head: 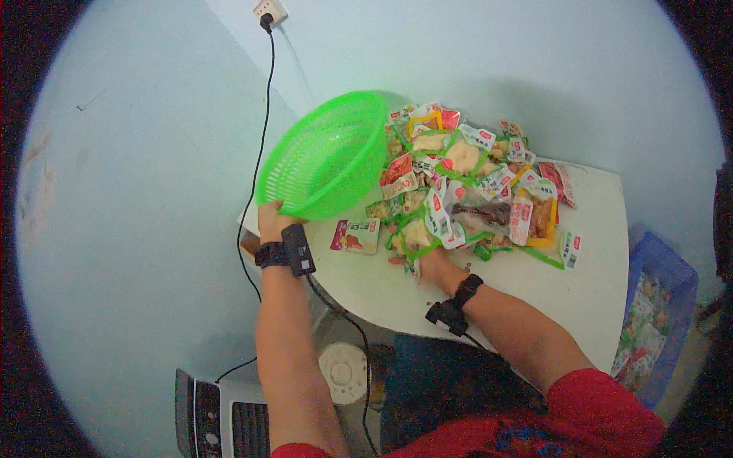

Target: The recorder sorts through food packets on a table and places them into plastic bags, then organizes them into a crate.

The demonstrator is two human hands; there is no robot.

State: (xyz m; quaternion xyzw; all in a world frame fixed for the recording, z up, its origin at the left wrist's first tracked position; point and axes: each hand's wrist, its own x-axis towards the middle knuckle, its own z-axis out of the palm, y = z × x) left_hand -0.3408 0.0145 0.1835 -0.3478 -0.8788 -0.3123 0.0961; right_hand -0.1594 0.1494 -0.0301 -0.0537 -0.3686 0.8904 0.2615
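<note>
My left hand (274, 220) grips the near rim of a bright green plastic mesh basket (338, 197), which is tilted on its side at the left of a white table (578, 297). Its open mouth faces the pile, and no packets show inside. To the right lies a heap of sealed food packets (464, 157), many with green or yellow borders. My right hand (432, 269) is at the near edge of this heap, partly under a green-edged packet (417, 233) that hides most of its fingers. A single flat packet (356, 236) rests between my hands.
A blue crate (678, 275) with more packets stands beyond the table's right edge. A black cord (265, 114) runs down from a wall socket (271, 11), left of the basket. Below the table are a round white stool (343, 373) and an appliance (246, 423).
</note>
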